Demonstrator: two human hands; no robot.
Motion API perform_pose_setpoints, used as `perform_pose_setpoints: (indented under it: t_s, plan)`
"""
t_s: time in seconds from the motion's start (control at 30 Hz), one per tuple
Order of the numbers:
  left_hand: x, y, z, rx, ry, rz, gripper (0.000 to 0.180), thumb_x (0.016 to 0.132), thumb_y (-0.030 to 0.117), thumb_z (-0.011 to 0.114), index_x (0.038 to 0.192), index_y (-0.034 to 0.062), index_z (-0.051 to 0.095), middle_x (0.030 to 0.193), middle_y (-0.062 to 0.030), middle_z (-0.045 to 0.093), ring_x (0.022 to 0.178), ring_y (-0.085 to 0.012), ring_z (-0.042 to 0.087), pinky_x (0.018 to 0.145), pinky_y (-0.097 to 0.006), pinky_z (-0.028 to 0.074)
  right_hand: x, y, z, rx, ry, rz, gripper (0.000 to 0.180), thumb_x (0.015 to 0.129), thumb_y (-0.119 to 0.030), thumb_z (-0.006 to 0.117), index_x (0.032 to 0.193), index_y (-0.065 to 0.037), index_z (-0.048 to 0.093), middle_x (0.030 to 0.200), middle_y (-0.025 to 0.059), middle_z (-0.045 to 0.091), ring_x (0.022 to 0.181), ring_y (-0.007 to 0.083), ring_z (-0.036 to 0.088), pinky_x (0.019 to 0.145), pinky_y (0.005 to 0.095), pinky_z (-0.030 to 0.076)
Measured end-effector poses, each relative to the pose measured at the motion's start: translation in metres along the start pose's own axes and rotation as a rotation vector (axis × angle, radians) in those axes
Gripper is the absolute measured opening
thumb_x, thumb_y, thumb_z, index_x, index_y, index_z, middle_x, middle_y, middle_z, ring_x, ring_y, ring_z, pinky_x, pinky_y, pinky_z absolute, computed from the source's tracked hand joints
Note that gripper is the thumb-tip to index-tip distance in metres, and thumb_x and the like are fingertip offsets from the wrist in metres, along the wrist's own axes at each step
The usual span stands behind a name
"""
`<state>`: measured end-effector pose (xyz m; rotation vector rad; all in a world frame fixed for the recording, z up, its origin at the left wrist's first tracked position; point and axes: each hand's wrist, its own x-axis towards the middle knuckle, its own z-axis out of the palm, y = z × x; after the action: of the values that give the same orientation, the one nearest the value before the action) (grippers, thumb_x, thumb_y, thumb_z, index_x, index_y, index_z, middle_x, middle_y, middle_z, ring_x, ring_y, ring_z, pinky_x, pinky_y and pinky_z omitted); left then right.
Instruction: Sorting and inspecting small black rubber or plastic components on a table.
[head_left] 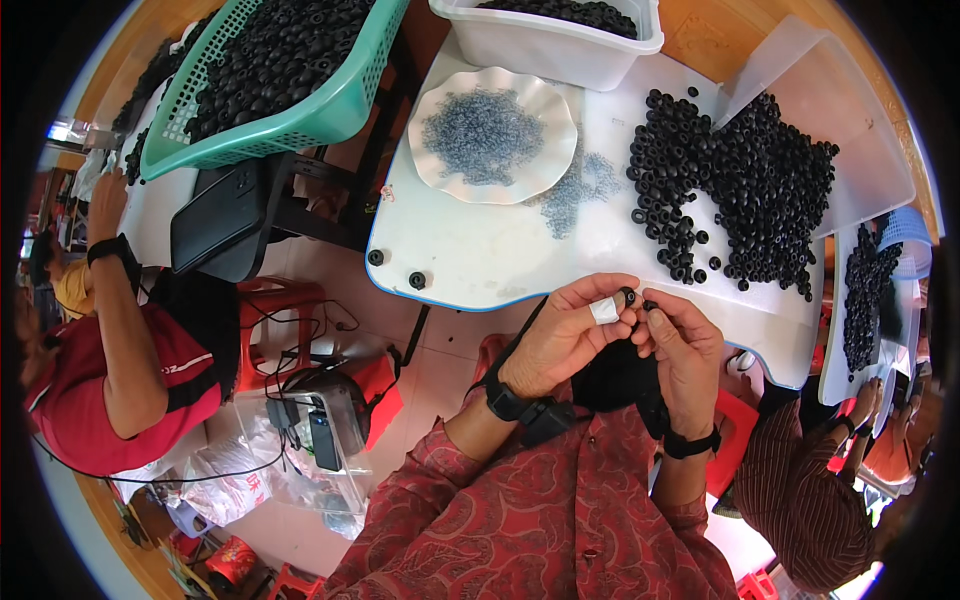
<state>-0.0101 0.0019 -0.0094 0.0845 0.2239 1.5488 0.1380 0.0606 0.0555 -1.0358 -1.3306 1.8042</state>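
Observation:
Both my hands are raised close together just off the front edge of the white table (480,265). My left hand (560,345), with white tape round one finger, pinches a small black ring-like piece (628,296). Opposite it, my right hand (688,345) holds another small black piece (650,306) between thumb and finger; the fingers partly cover it. A heap of similar black round pieces with holes (770,190) lies beyond my right hand. Small clear rings (482,135) fill a scalloped white plate (430,165), and more are spilled beside it. Two black pieces (417,280) sit near the left table corner.
A tilted translucent bin (860,130) stands behind the heap. At the back is a white tub (550,50) of black pieces; at the left, a full green basket (345,105). Co-workers sit on both sides, one in a red shirt (130,400). Cables hang near a red stool (275,320).

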Motion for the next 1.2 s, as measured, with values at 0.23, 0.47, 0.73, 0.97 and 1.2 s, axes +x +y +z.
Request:
perform_pose_setpoints:
  t_s: [0.23, 0.47, 0.73, 0.97, 1.2]
  plan:
    - [0.0, 0.0, 0.0, 0.037, 0.008, 0.002, 0.029, 0.095, 0.002, 0.057, 0.123, -0.0025, 0.058, 0.104, -0.009, 0.064, 0.092, -0.015, 0.065, 0.081, -0.026, 0.057, 0.0, -0.002, 0.003, -0.131, 0.047, -0.064, 0.023, 0.092, -0.001, 0.062, 0.114, 0.002, 0.066, 0.091, 0.0056, 0.067, 0.074, 0.0089, 0.063, 0.063, 0.0201, 0.049]
    - [-0.001, -0.001, 0.0, 0.054, 0.004, 0.031, 0.031, 0.093, 0.002, 0.058, 0.124, -0.0027, 0.058, 0.107, -0.0117, 0.065, 0.092, -0.0163, 0.066, 0.079, -0.026, 0.057, -0.001, -0.003, 0.009, -0.179, 0.076, -0.112, 0.022, 0.092, -0.001, 0.061, 0.114, 0.001, 0.067, 0.092, 0.0036, 0.064, 0.074, 0.0073, 0.061, 0.063, 0.0194, 0.048]
    - [-0.001, -0.003, 0.001, 0.095, -0.01, 0.03, 0.03, 0.094, 0.004, 0.059, 0.124, -0.0021, 0.058, 0.107, -0.0107, 0.064, 0.092, -0.016, 0.066, 0.078, -0.025, 0.058, 0.001, 0.002, 0.009, -0.245, 0.088, -0.189, 0.021, 0.092, 0.001, 0.06, 0.112, 0.0, 0.067, 0.09, 0.001, 0.061, 0.07, 0.0049, 0.055, 0.062, 0.0186, 0.046]
    - [-0.002, -0.002, 0.004, 0.221, -0.03, 0.017, 0.03, 0.095, 0.005, 0.058, 0.124, -0.0027, 0.058, 0.108, -0.0108, 0.065, 0.093, -0.0161, 0.067, 0.079, -0.025, 0.058, 0.001, -0.001, 0.009, -0.4, 0.139, -0.173, 0.021, 0.09, 0.003, 0.06, 0.109, -0.001, 0.068, 0.089, 0.001, 0.061, 0.071, 0.004, 0.055, 0.061, 0.0179, 0.045]
    - [-0.002, 0.002, 0.005, 0.255, -0.026, 0.018, 0.032, 0.095, 0.005, 0.058, 0.126, -0.0034, 0.057, 0.109, -0.0113, 0.065, 0.093, -0.0159, 0.067, 0.079, -0.025, 0.058, 0.002, -0.003, 0.014, -0.307, 0.161, -0.116, 0.021, 0.091, 0.0, 0.063, 0.111, 0.0, 0.068, 0.082, -0.0002, 0.064, 0.067, 0.0037, 0.055, 0.059, 0.0173, 0.044]
